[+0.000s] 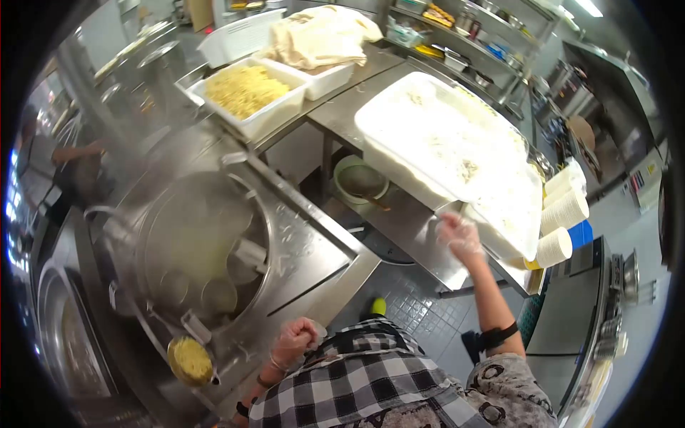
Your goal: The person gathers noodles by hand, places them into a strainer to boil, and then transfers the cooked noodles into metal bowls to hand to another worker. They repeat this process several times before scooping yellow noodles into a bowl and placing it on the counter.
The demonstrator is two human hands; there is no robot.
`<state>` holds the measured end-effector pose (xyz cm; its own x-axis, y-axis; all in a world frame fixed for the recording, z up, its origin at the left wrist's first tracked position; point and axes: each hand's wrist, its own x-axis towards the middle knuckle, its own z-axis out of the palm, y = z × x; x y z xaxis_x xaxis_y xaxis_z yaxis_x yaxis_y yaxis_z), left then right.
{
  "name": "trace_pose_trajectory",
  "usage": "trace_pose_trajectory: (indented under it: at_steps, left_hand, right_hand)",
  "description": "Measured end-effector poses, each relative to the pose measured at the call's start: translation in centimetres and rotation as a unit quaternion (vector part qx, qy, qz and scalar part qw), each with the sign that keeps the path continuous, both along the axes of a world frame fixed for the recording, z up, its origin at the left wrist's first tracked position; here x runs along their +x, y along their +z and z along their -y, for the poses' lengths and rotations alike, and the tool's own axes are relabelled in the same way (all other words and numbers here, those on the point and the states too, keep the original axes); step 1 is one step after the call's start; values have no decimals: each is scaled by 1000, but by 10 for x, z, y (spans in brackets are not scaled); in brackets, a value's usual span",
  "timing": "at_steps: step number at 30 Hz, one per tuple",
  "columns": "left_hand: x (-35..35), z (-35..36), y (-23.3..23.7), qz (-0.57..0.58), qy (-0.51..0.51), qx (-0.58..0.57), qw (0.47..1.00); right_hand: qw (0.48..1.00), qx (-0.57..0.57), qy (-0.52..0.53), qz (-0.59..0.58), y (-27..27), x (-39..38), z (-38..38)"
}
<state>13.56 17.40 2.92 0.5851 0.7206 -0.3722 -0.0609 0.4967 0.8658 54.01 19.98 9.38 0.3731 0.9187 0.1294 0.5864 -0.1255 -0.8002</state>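
Observation:
My left hand (pixel 295 342), in a clear thin glove, is curled closed at my waist beside the steel cooker's edge, with nothing visible in it. My right hand (pixel 460 237), also gloved, is at the near side of a large white tub (pixel 403 165). Its fingers are curled together, and whether anything is between them I cannot make out. The tub's contents are pale and washed out by glare. A second white tub (pixel 515 246) adjoins it on the right. To the left, a strainer basket of yellow noodles (pixel 191 360) rests at the rim of a steaming round pot (pixel 265 214).
A white bin of yellow noodles (pixel 246 93) stands beyond the cooker, next to a cloth-covered bin (pixel 321 36). Stacked paper bowls (pixel 564 214) line the right counter end. A bucket (pixel 360 180) sits under the counter. Another person (pixel 75 160) is at far left.

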Motion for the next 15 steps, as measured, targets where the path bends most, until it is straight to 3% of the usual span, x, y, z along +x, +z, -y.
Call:
trace_pose_trajectory:
  at_steps: [4, 7, 9, 12, 13, 15]
  left_hand:
    - [36, -26, -12, -73, 6, 17, 997]
    - [68, -45, -6, -102, 25, 25, 994]
    - [96, -61, 5, -116, 52, 42, 991]
    - [142, -101, 39, -163, 69, 64, 982]
    - [157, -117, 46, -126, 76, 83, 986]
    - [196, -148, 69, -110, 74, 125, 983]
  right_hand:
    - [969, -68, -103, 215, 39, 91, -48]
    - [947, -61, -66, 307, 22, 181, -98]
    - [911, -134, -97, 379, 20, 227, -135]
    - [902, -107, -51, 415, 12, 283, -189]
    - [904, -107, -50, 412, 4, 298, -209]
    - [911, -226, 25, 344, -10, 317, -249]
